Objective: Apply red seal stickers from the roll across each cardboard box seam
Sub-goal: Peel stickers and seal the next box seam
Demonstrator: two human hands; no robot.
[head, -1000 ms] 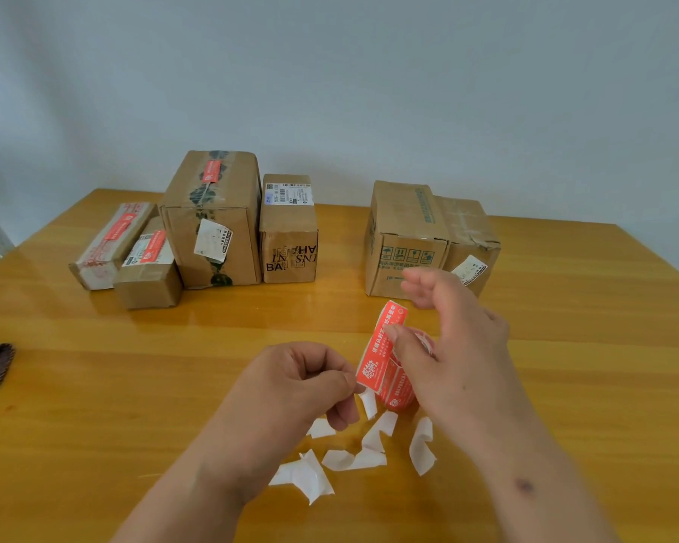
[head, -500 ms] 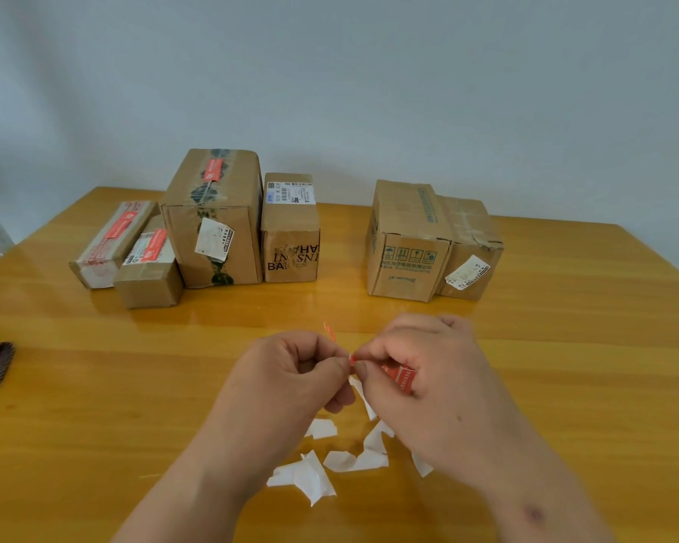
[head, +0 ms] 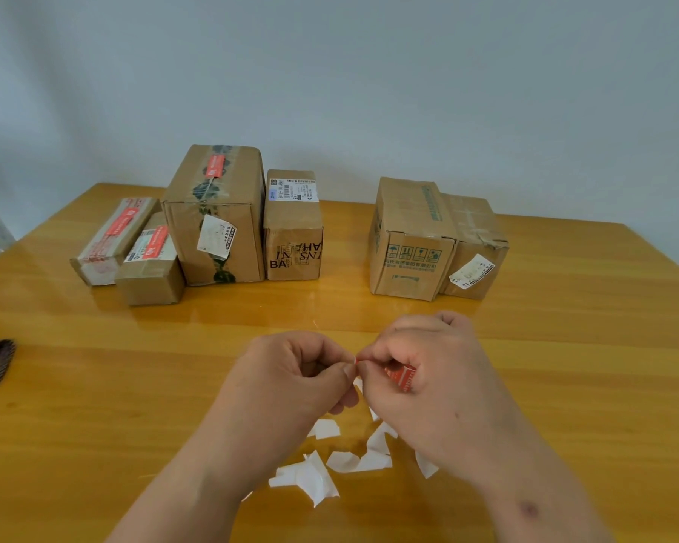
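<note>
**Both hands pinch at the sticker roll**

Over the bench (head: 95, 386), just above the white backing scraps (head: 310, 478), the two hands meet. The right hand (head: 428, 386) is curled around the red sticker roll (head: 402, 376), its thumb and forefinger pressed together on a red sticker edge (head: 356, 360). The left hand (head: 291, 378) pinches that same edge, fingers (head: 342, 372) closed tight. Beyond the scraps stand the cardboard boxes (head: 216, 213); three on the left carry red seals.

Glossy honey-coloured wooden table (head: 95, 386) filled the foreground, plain pale grey-blue wall (head: 330, 72) rose behind the table, soft even light lay on its top.
</note>
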